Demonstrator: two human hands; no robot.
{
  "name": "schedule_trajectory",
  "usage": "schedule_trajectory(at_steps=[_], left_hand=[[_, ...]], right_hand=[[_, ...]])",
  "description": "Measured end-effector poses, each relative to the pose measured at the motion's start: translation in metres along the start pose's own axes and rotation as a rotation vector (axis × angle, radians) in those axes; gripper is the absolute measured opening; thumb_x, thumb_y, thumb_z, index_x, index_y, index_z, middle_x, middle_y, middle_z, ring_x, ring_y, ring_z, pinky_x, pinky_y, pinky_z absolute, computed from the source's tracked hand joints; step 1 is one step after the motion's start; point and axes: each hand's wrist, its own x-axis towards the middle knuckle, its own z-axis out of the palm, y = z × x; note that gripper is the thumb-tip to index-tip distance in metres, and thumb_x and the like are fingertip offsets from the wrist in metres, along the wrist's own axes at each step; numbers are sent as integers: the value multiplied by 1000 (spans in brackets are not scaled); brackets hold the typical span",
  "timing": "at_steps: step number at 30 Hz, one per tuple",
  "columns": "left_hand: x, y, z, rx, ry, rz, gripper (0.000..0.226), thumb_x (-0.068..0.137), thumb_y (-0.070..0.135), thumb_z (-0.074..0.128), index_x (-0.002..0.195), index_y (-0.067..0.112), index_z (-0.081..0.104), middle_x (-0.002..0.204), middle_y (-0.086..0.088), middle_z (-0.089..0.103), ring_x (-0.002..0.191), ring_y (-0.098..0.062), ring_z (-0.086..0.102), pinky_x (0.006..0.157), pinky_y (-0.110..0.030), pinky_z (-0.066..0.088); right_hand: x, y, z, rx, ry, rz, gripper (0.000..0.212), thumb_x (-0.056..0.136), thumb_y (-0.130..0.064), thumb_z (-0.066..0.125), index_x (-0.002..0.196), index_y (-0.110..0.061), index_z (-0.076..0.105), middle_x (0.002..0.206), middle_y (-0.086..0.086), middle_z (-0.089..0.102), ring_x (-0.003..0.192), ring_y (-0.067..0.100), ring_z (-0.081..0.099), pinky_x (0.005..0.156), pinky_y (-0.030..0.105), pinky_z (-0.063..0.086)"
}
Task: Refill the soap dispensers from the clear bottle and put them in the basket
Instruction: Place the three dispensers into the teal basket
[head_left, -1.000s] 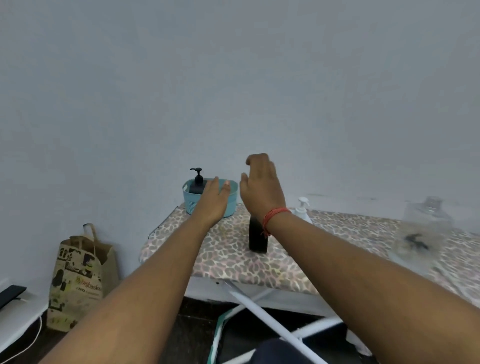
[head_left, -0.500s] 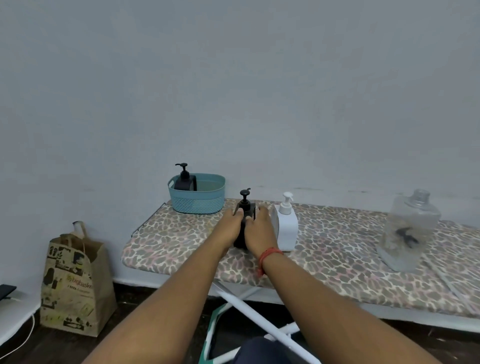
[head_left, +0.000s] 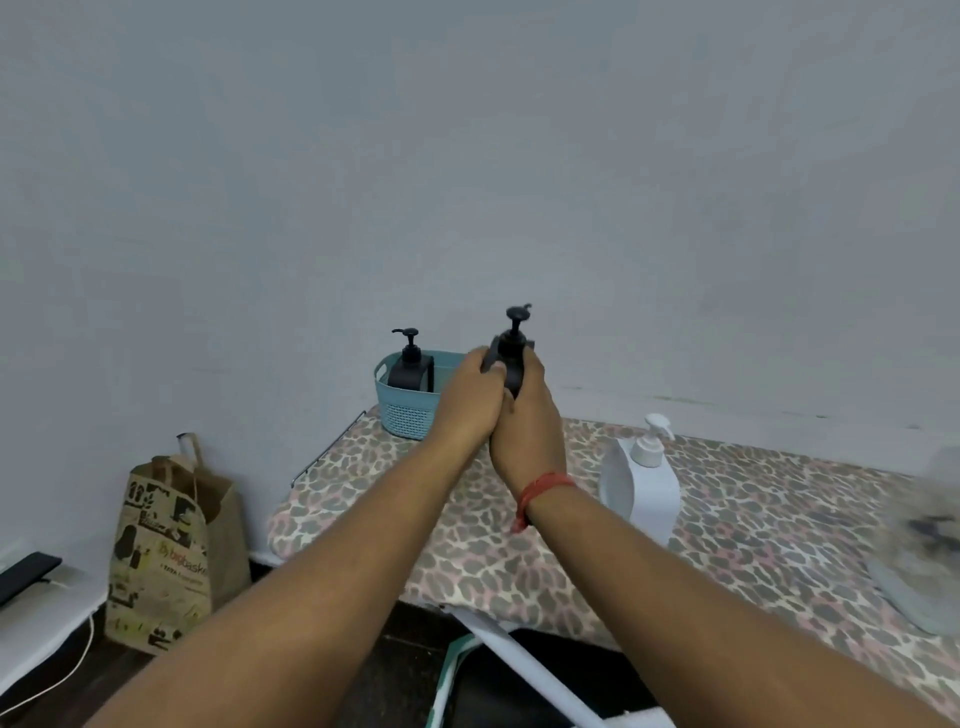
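A black soap dispenser (head_left: 513, 349) is held up in the air above the board, its pump head topmost. My left hand (head_left: 470, 397) and my right hand (head_left: 527, 421) both wrap around its body and hide most of it. Just behind and left stands the teal basket (head_left: 402, 410) with another black dispenser (head_left: 411, 366) inside. A white dispenser (head_left: 641, 480) stands on the board to the right of my hands. The clear bottle (head_left: 922, 540) is blurred at the right edge.
The ironing board (head_left: 753, 525) with a leopard-print cover carries everything and runs against a plain wall. A printed paper bag (head_left: 166, 545) stands on the floor at the left, beside a low white ledge with a dark flat object (head_left: 26, 574).
Both hands closed on the black dispenser that stood on the board and lifted it up and toward the basket. The view has shifted, so the white dispenser now sits further right.
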Motion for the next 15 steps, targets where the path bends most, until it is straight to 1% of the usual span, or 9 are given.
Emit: schedule_trajectory(at_steps=[1,3,5,7,9,10,11,13,15], left_hand=[[13,5,-8,9,19,25,18,105,20,42,112,26,58,99,1,69,91,-14,66,90,-38,53],[39,9,-22,51,47,64,20,105,21,42,118,25,57,109,0,68,99,-18,66,90,-39,54],[66,3,-35,80,59,56,37,105,24,43,141,22,48,132,-1,62,113,-20,63,94,-39,53],[88,-10,-44,102,68,17,50,105,26,45,153,20,34,143,-2,55,120,-21,59,98,-37,50],[107,-27,-49,139,88,21,45,104,23,48,148,18,39,138,-5,59,111,-18,59,85,-30,50],[114,-36,-49,177,99,33,39,104,22,49,142,16,43,132,-5,62,105,-17,59,77,-26,48],[120,-45,-49,232,110,53,34,104,22,50,137,16,46,127,-5,64,100,-16,59,73,-26,46],[128,-62,-47,368,123,108,32,103,21,52,133,13,50,120,-8,67,101,-20,62,81,-35,51],[134,-79,-47,499,139,176,35,102,22,53,134,8,54,115,-11,68,106,-25,62,91,-43,52]], right_hand=[[14,-6,6,10,-24,-24,57,100,-14,40,154,-29,26,137,-1,56,115,17,59,89,32,50],[39,-17,18,20,-83,-76,58,98,-10,42,152,-26,29,133,-1,57,111,16,59,83,26,47],[61,-23,28,2,-157,-113,55,96,-5,42,146,-25,36,119,-3,59,99,12,61,71,18,44],[78,-19,39,-41,-239,-109,47,97,-5,40,140,-24,40,102,-9,56,84,3,57,60,13,40],[93,-8,51,-99,-304,-94,37,101,-10,40,136,-21,42,93,-10,56,77,0,54,57,15,39],[99,-1,57,-148,-329,-106,37,99,-9,41,135,-18,41,94,-6,57,77,3,54,58,18,39],[104,6,63,-206,-352,-125,38,97,-5,44,134,-14,39,96,-1,58,76,5,53,58,21,39],[111,18,73,-277,-385,-134,37,95,-4,46,131,-7,38,96,3,56,74,4,50,56,21,36],[118,27,86,-310,-391,-117,29,98,-8,47,126,-6,39,96,3,56,72,4,50,55,20,35]])
